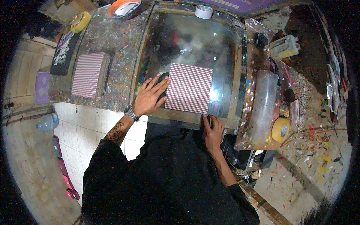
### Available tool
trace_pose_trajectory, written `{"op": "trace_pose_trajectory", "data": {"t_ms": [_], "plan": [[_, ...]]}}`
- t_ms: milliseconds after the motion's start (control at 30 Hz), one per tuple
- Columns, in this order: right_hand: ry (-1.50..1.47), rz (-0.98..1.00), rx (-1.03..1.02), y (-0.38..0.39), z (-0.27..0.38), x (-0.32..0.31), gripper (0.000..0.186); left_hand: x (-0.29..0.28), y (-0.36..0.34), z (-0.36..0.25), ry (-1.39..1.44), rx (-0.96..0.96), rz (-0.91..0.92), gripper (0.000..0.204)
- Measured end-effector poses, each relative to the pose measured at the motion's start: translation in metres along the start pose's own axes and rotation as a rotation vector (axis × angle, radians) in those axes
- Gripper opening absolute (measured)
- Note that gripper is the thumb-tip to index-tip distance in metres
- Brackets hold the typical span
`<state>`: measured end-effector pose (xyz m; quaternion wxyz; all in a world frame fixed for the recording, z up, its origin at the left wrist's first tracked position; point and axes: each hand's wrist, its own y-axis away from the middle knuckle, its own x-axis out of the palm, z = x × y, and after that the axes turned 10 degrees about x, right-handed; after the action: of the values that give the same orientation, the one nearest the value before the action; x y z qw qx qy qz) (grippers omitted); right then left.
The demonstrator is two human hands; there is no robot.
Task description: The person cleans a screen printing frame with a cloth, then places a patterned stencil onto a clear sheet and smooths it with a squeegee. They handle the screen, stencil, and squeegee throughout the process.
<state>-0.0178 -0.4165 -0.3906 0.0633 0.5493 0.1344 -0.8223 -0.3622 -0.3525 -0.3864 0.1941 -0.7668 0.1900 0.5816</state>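
A square sheet [189, 88] with a small red, black and white check pattern lies on a glass pane [225, 52] set in a worn wooden frame. My left hand [150, 98] is open beside its left edge, fingers spread, with the fingertips touching that edge. Partly under those fingers shows a dark rounded patch that I cannot make out. At the sheet's lower right corner rests my right hand [214, 131], its fingers apart and loosely bent, one tip against the corner. Further left, a stack of like-patterned sheets [88, 75] sits on the paint-stained table [120, 41].
A white tape roll [204, 12] stands at the pane's far edge. Yellow tape rolls lie at the far left [80, 21] and near right [281, 130]. An orange-rimmed bowl [124, 8] is at the back. A paint-stained board [258, 108] flanks the frame's right.
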Motion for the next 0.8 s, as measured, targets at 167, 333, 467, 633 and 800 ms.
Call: {"op": "trace_pose_trajectory", "data": {"t_ms": [167, 333, 467, 633, 800], "plan": [[-0.195, 0.058, 0.041, -0.003, 0.009, 0.012, 0.052, 0.001, -0.001, 0.000, 0.034, 0.007, -0.012, 0.069], [-0.291, 0.320, -0.040, -0.026, 0.059, 0.053, 0.053, 0.002, 0.001, 0.002, 0.045, 0.002, -0.025, 0.069], [-0.060, 0.222, -0.248, -0.034, 0.085, 0.060, 0.052, 0.004, 0.002, 0.000, 0.014, 0.003, -0.014, 0.068], [0.021, 0.123, -0.316, -0.039, 0.085, 0.059, 0.060, 0.000, 0.002, 0.000, 0.012, 0.012, -0.040, 0.065], [0.018, 0.069, -0.318, -0.037, 0.087, 0.059, 0.064, 0.000, 0.000, 0.002, 0.004, 0.025, -0.036, 0.065]]}}
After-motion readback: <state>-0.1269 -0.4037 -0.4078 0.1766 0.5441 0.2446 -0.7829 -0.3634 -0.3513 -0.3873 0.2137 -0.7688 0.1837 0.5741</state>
